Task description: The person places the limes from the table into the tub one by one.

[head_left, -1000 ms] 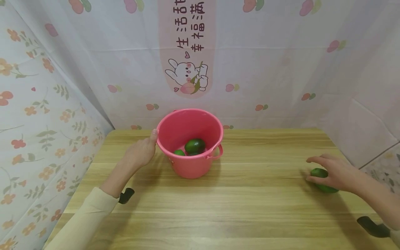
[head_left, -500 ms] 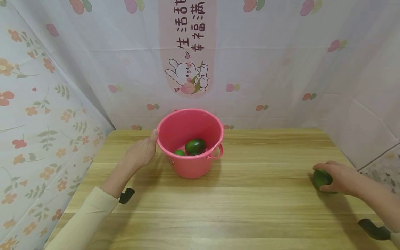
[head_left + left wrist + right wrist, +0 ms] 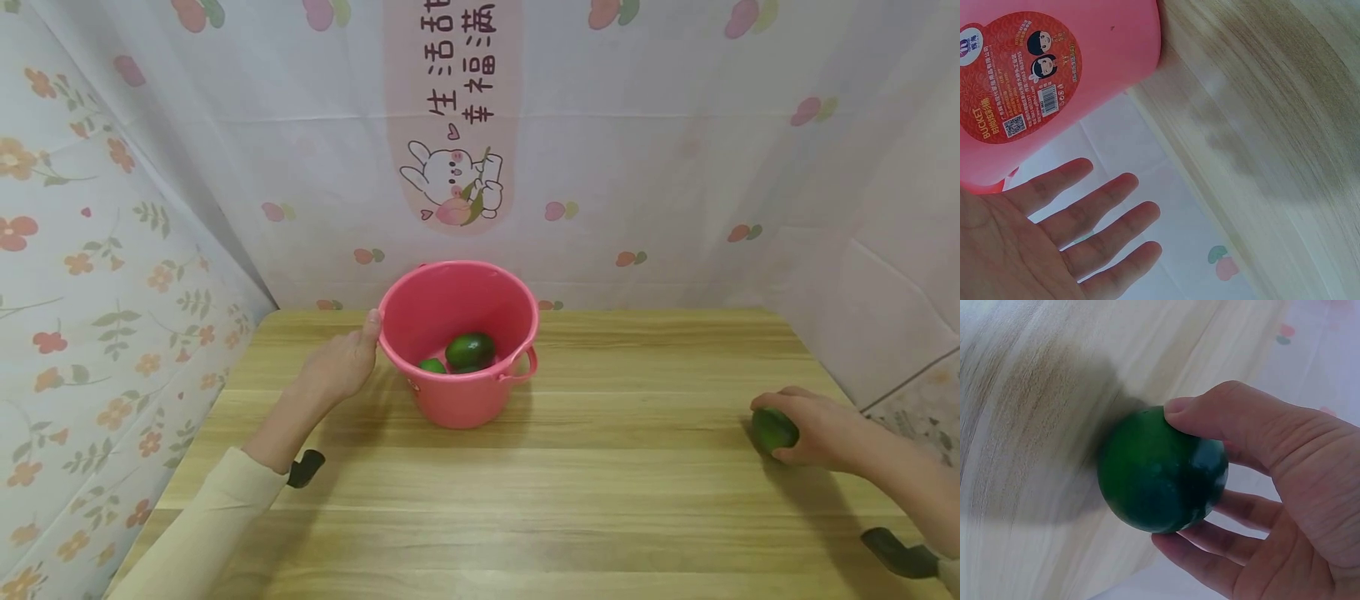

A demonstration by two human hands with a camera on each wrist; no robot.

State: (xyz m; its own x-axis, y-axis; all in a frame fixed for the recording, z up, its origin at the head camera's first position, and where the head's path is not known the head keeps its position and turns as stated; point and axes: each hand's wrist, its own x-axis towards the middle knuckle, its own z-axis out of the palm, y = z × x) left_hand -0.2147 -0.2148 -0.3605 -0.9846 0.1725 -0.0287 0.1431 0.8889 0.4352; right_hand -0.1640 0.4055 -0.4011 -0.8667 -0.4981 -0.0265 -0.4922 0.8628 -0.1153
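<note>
In the head view, my right hand (image 3: 821,429) holds a smooth, dark green avocado (image 3: 774,430) at the right side of the wooden table. The right wrist view shows my thumb on one side of the avocado (image 3: 1157,472) and fingers on the other. A pink bucket (image 3: 461,404) stands left of the table's middle. My left hand (image 3: 341,362) touches the bucket's left rim with its thumb. Its fingers stretch out straight and spread beside the bucket in the left wrist view. Inside lie another green avocado (image 3: 470,352) and a partly hidden green fruit (image 3: 432,366).
The wooden table (image 3: 600,500) backs onto a pale printed curtain (image 3: 645,167). A flowered curtain (image 3: 97,333) hangs along the left side. The bucket's handle (image 3: 522,367) hangs down on its right.
My right hand was reaching over the avocado with spread fingers a second ago; it has since taken hold of it. My left hand and the bucket have stayed in place.
</note>
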